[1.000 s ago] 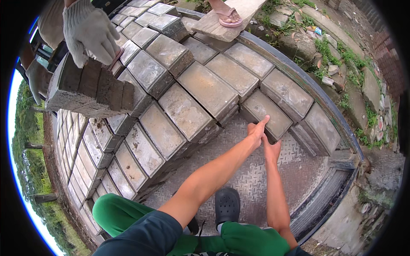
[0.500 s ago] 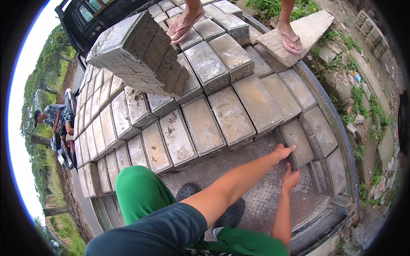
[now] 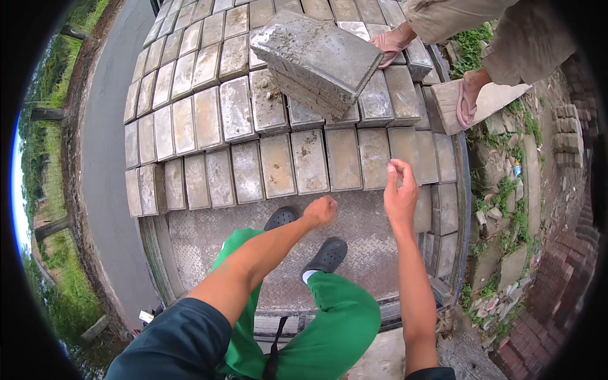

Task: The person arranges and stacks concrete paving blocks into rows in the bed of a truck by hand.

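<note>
Hands apart: left hand (image 3: pixel 322 210) loosely curled above grey-brown patterned metal floor (image 3: pixel 202 247), contents unclear; right hand (image 3: pixel 401 190) empty, fingers parted, near rectangular grey concrete blocks (image 3: pixel 344 158), contact unclear. Blocks packed edge-to-edge, stepped, probably for mutual bracing.

Truck bed (image 3: pixel 465 215), patterned metal floor (image 3: pixel 202 247). Grey road (image 3: pixel 114 158) left of the bed, green grass (image 3: pixel 75 275) beyond that. Wooden plank (image 3: pixel 446 104) across the bed's right edge, someone's pink flip-flop (image 3: pixel 467 119) on it. Right of the bed: weeds (image 3: pixel 500 193), stone slabs (image 3: pixel 511 265), small blue scrap (image 3: pixel 517 170); reddish bricks (image 3: pixel 538 323) farther right.
</note>
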A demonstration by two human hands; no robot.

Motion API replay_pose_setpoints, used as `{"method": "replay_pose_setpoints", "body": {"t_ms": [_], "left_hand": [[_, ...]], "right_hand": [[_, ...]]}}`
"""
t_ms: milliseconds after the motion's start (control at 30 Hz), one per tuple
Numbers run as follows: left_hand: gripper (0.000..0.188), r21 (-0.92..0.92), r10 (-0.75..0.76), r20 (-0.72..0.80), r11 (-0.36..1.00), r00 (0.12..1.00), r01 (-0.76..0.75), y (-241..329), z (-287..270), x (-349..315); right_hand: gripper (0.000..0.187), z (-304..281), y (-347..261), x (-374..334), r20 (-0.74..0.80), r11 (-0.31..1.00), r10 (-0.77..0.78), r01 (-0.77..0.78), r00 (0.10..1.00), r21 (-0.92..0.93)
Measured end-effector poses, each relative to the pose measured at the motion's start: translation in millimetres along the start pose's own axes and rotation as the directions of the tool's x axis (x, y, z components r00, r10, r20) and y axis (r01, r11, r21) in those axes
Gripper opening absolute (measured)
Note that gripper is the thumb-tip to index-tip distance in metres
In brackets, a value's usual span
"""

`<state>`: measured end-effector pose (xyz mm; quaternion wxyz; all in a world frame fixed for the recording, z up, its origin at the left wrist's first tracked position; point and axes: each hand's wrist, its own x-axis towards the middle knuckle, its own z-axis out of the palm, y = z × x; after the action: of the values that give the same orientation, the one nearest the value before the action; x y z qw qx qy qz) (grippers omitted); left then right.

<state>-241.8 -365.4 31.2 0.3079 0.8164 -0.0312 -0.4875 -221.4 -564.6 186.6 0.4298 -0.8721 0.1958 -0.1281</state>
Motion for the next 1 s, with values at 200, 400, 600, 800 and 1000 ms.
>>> {"method": "replay_pose_setpoints", "body": {"t_ms": [200,400,600,800,1000], "left_hand": [[0.038,-0.327,-0.237,-0.112,0.926,0.965,0.190,-90.9,-44.6,-112.2],[0.034,-0.453,-0.473,-0.254,0.829,0.843,0.329,-196.1,-68.8,-199.4],[0.033,-0.550,-0.544,-0.290,0.768,0.787,0.329,-239.6,-75.4,-268.4],[0.032,-0.654,-0.614,-0.345,0.700,0.710,0.287,-262.8,-68.4,-323.8],[0.033,-0.730,-0.595,-0.226,0.628,0.772,0.270,-182.4,-114.0,-311.1]], "right_hand": [[0.101,33.3,-168.1,103.2,0.176,0.771,-0.436,0.467,0.883,-0.433],[0.141,89.2,-207.4,179.2,0.483,0.582,-0.324,0.574,0.814,-0.576],[0.126,91.6,-216.0,198.7,0.600,0.569,-0.067,0.524,0.797,-0.634],[0.124,96.8,-230.2,203.5,0.606,0.591,-0.067,0.520,0.793,-0.616],[0.125,67.1,-230.2,230.8,0.661,0.809,0.142,0.298,0.737,-0.507]]}}
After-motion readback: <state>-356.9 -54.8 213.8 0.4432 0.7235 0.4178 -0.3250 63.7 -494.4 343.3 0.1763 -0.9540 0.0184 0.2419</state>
